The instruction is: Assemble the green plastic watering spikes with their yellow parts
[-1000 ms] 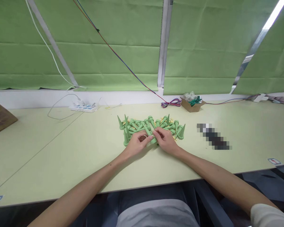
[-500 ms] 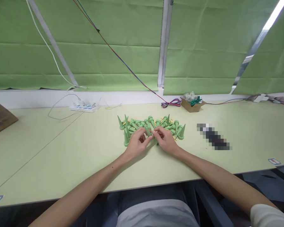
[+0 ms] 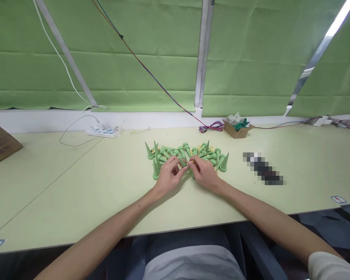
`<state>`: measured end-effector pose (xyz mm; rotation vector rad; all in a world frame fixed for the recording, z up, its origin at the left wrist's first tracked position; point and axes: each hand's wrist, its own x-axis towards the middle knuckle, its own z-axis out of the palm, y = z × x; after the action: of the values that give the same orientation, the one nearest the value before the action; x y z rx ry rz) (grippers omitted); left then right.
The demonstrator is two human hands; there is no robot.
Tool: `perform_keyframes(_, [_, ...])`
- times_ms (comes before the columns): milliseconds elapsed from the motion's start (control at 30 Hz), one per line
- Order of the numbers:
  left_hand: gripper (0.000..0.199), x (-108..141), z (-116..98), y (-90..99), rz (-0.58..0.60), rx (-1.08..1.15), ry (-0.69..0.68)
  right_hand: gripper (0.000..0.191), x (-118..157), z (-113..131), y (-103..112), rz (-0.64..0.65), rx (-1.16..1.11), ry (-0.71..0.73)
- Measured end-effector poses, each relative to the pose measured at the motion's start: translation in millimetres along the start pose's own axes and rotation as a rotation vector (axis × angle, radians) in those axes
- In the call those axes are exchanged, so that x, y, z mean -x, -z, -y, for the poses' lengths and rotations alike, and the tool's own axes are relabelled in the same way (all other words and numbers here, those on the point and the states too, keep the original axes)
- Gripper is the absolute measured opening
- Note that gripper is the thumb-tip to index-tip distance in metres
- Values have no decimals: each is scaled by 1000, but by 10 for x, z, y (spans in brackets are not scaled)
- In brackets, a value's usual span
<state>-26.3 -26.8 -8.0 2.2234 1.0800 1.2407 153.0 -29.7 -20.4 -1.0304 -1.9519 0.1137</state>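
Observation:
My left hand [image 3: 169,174] is closed around a green plastic watering spike [image 3: 182,163], held just above the table. Thumb and fingers of my right hand [image 3: 204,172] pinch together at the end of that spike, and the two hands almost meet. Whatever sits between the right fingertips is too small to make out. Behind and beside the hands spreads a pile of similar green spikes [image 3: 186,147], most lying down, with small yellow pieces among them. Upright green cones [image 3: 148,151] stand at the left edge of the pile, and another cone [image 3: 224,162] leans at the right.
At the back stands a small cardboard box [image 3: 235,132] with clear and green plastic in it, beside a coiled cable [image 3: 211,127]. A white power strip [image 3: 103,133] lies farther left. A pixelated dark object [image 3: 264,169] is to the right, and a brown object [image 3: 1,144] at far left.
The green spike between my hands has tilted slightly, its end turning toward my right fingers. Both hands otherwise stay in nearly the same place.

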Motion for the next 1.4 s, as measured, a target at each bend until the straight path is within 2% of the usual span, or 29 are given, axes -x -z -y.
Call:
perform_keyframes(100, [23,-5,16,-6,-16,57,-22,24,3,-18,-2,-60,268,182])
perform_keyframes(200, [21,-10,28,-9,-34,74,-39,28,-4,2,-11,-98,447,285])
perform_keyframes(333, [17,-13,41,-7,-31,76,-5,31,0,49,-41,-113,545,318])
perform_keyframes(500, [17,-16,56,-10,-25,68,12,29,20,70,-68,-125,557,317])
perform_keyframes(733, [19,3,54,-22,11,145,55,27,41,59,-79,-74,448,231])
perform_keyframes(1067, [25,27,17,-34,64,189,9,29,52,-30,-108,-58,213,32])
perform_keyframes(1300, [27,-9,-10,-46,-34,459,242,31,-9,-52,-59,-123,26,-161])
perform_keyframes(1400, [33,-33,3,-23,35,518,338,32,-39,-58,-11,-186,-43,-187])
